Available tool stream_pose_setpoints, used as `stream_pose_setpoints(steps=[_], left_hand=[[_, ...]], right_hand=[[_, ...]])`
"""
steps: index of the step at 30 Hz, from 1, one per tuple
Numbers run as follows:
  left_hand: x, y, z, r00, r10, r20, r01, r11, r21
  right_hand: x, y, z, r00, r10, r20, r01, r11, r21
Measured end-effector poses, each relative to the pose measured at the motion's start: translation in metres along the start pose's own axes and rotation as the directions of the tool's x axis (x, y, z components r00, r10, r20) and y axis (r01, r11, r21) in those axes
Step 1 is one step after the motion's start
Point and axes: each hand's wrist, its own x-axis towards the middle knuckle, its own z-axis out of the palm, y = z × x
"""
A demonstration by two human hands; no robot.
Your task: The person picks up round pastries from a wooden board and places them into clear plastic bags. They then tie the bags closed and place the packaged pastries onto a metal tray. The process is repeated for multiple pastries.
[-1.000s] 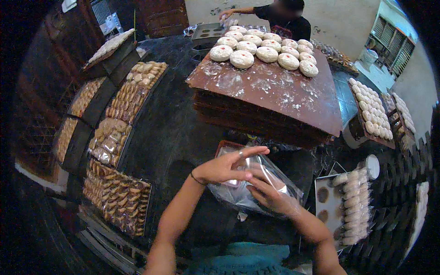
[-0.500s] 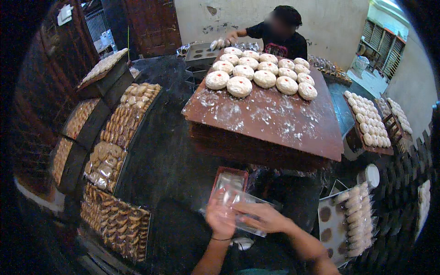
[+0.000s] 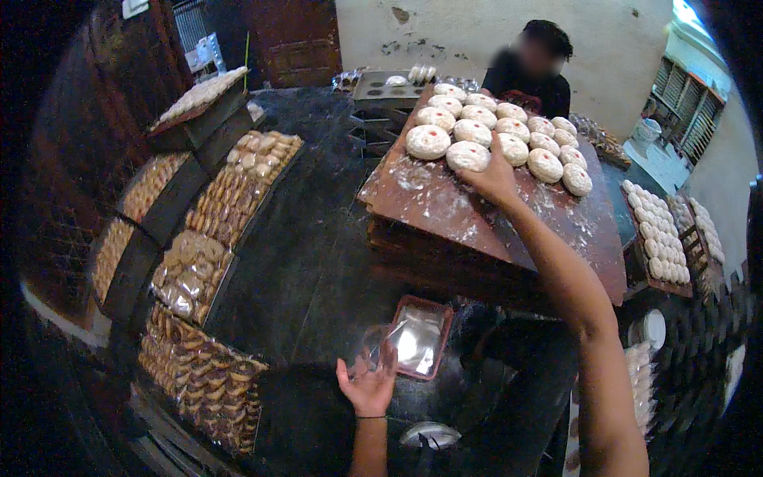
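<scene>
1. Reaching far: right hand (image 3: 494, 176) rests fingers-spread on the nearest floured bun (image 3: 467, 156) on the brown board (image 3: 445, 208); a hard press could dent it or shove its neighbours.
2. Left hand (image 3: 368, 383), near, pinches a clear bag (image 3: 380, 348) beside a small tray (image 3: 418, 337); the bag may slip.
3. Dark bench (image 3: 318, 262), biscuit trays (image 3: 208, 262) left, a person far behind.

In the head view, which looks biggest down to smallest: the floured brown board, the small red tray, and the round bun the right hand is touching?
1. Brown board
2. Red tray
3. Bun under the right hand; it lies farther off, so its gap with the tray is unsure.
</scene>
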Motion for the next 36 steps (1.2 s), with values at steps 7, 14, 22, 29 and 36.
stream_pose_setpoints(steps=[7,14,22,29,36], left_hand=[[0.007,-0.003,-0.015,0.997,-0.074,0.019,0.075,0.996,-0.043],[-0.002,-0.025,-0.01,0.948,-0.203,0.245,0.193,0.979,0.061],[0.003,-0.024,-0.013,0.958,0.114,0.265,-0.175,0.959,0.222],[0.001,-0.004,-0.014,0.933,0.156,0.324,-0.254,0.924,0.285],[-0.012,-0.007,-0.023,0.984,0.07,0.164,-0.12,0.939,0.321]], right_hand=[[-0.138,-0.036,-0.086,0.915,-0.097,0.391,-0.143,0.83,0.539],[-0.229,-0.068,-0.11,0.497,-0.282,0.82,-0.56,0.618,0.552],[-0.264,-0.091,-0.061,0.72,-0.313,0.62,0.287,0.947,0.145],[-0.346,-0.032,-0.047,0.759,0.273,0.591,-0.588,0.676,0.443],[-0.307,-0.066,-0.021,0.903,0.002,0.431,-0.25,0.816,0.521]])
